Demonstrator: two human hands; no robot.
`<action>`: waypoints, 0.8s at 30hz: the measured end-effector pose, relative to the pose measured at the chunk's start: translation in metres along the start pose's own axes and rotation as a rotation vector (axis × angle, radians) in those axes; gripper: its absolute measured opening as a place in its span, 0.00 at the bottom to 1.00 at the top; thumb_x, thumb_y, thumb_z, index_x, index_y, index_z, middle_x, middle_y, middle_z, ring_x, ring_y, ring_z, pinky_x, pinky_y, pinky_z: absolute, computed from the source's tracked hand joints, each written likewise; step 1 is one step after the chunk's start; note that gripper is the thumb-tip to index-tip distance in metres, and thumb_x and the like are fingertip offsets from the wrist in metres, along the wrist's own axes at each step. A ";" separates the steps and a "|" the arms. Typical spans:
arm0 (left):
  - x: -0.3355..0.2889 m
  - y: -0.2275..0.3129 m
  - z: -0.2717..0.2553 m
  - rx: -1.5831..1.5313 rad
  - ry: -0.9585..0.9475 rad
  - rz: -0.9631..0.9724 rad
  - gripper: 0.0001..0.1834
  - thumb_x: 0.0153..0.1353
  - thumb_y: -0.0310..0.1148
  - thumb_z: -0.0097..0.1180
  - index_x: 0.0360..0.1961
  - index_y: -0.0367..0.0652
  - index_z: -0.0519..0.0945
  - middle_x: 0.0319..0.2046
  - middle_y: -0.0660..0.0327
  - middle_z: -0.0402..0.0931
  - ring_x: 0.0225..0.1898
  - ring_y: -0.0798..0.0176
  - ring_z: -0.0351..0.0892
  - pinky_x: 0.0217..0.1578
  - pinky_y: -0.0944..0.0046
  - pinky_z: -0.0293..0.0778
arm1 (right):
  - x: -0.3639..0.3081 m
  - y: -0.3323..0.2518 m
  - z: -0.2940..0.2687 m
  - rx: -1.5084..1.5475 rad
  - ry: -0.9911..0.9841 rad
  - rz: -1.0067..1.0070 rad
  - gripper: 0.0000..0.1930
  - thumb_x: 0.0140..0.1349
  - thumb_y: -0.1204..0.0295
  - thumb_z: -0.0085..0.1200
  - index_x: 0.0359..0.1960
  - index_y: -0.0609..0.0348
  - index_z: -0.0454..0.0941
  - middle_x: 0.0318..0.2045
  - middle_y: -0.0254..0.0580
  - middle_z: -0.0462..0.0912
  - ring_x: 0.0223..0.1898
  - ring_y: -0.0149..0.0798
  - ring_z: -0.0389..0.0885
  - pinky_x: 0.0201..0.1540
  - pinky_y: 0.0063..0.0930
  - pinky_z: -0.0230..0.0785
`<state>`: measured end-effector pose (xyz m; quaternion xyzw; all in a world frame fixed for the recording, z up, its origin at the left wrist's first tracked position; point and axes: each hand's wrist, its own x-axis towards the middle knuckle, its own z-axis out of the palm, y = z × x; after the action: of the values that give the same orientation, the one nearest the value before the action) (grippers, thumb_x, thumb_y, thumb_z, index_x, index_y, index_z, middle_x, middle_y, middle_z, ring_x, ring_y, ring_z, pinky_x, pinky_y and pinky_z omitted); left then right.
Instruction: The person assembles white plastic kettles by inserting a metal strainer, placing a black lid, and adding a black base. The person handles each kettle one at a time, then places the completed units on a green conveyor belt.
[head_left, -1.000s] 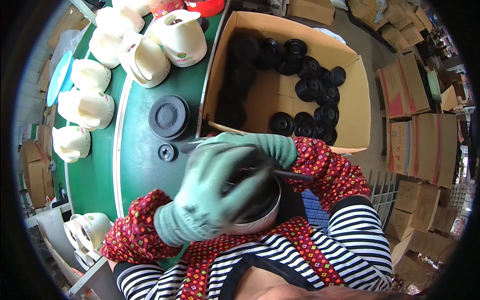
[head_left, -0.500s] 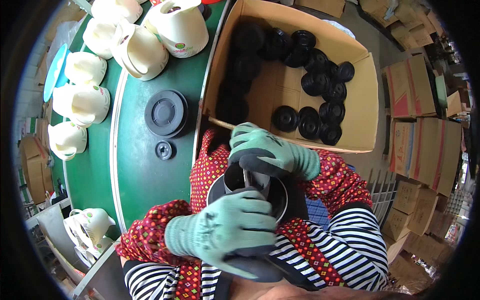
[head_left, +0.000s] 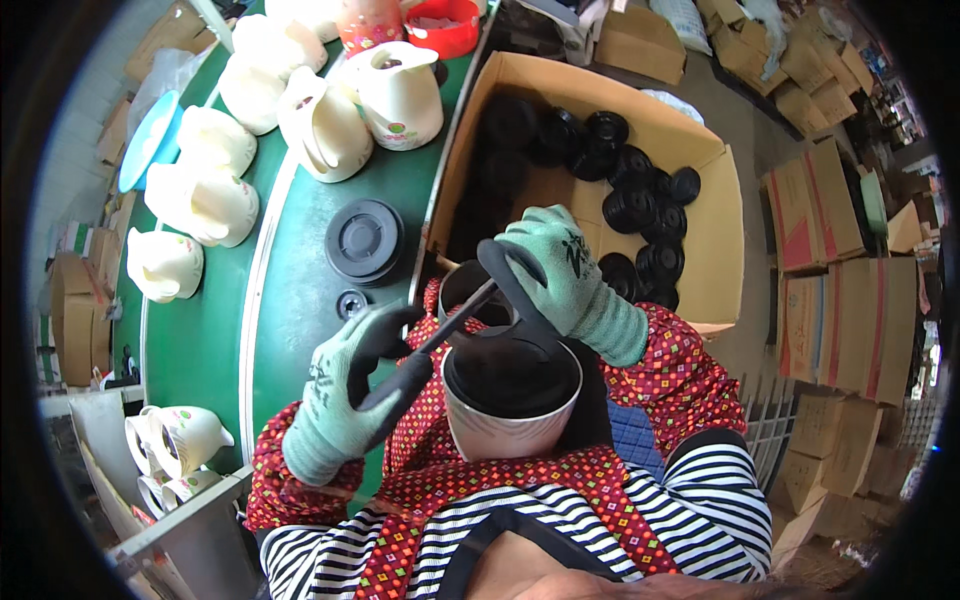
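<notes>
My right hand (head_left: 560, 285), in a green glove with dark palm and fingers, grips the upper end of a dark bar (head_left: 460, 318). The bar slants across an open grey cylinder (head_left: 465, 283); whether they are one tool I cannot tell. My left hand (head_left: 350, 385), gloved alike, has its thumb and fingers apart at the bar's lower end, the thumb touching or nearly touching it. Between my forearms a white jug body (head_left: 510, 430) stands in my lap, with a round black part (head_left: 515, 375) filling its upturned end.
On the green bench (head_left: 290, 350) lie a stack of dark discs (head_left: 365, 240), a small black ring (head_left: 351, 304), several cream jugs (head_left: 325, 125), a blue dish (head_left: 150, 140) and a red tray (head_left: 442, 30). A cardboard box (head_left: 715, 230) of black round parts adjoins it. Cartons (head_left: 850, 320) are stacked at right.
My left hand has left the jug's top and moved left, opening. My right hand has lifted the bar and cylinder off the jug, baring the black part. The view has shifted slightly.
</notes>
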<state>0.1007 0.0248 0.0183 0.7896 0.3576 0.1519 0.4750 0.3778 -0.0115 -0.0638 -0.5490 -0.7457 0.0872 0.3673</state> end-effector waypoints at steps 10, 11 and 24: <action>-0.158 -0.184 0.059 -0.630 0.527 -0.412 0.25 0.80 0.49 0.50 0.28 0.42 0.74 0.18 0.60 0.75 0.16 0.64 0.73 0.19 0.63 0.68 | -0.077 -0.053 -0.029 0.298 -0.260 0.115 0.41 0.52 0.55 0.75 0.67 0.58 0.76 0.65 0.57 0.74 0.68 0.61 0.71 0.70 0.51 0.65; -0.172 -0.208 0.070 -0.573 0.595 -0.471 0.26 0.80 0.51 0.49 0.28 0.43 0.73 0.18 0.61 0.73 0.15 0.64 0.71 0.18 0.63 0.67 | -0.096 -0.054 -0.024 0.355 -0.267 0.159 0.43 0.47 0.54 0.79 0.65 0.59 0.77 0.63 0.55 0.76 0.67 0.59 0.73 0.69 0.51 0.67; -0.205 -0.220 0.070 0.332 0.757 -0.223 0.45 0.57 0.48 0.75 0.71 0.41 0.69 0.71 0.43 0.63 0.72 0.44 0.65 0.68 0.46 0.68 | -0.067 -0.062 0.003 0.608 0.323 0.351 0.12 0.70 0.67 0.62 0.40 0.66 0.80 0.37 0.34 0.74 0.38 0.31 0.77 0.43 0.25 0.70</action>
<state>-0.0943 -0.1009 -0.1855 0.7005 0.6093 0.3192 0.1902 0.3376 -0.0931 -0.0629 -0.5410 -0.5130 0.2782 0.6056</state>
